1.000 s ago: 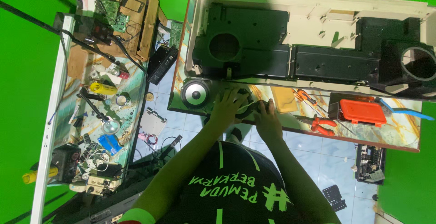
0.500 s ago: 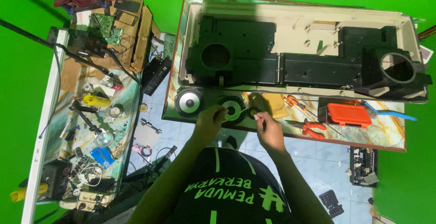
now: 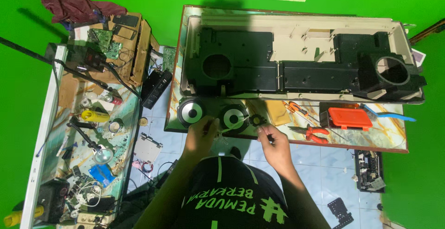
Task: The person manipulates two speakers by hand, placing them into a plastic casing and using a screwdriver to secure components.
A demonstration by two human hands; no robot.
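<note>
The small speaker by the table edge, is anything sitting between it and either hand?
Nothing visible. The left hand is at the near rim of the small speaker, and the right hand is just below the little round part beside it. The larger speaker lies to the left and the pliers to the right, both clear.

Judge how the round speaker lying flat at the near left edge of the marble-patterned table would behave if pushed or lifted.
The round speaker lies flat, so it would probably slide, not roll. Its dark body suggests it may be heavy for its size. It sits close to the table's near edge, so a push toward the person could tip it off.
</note>
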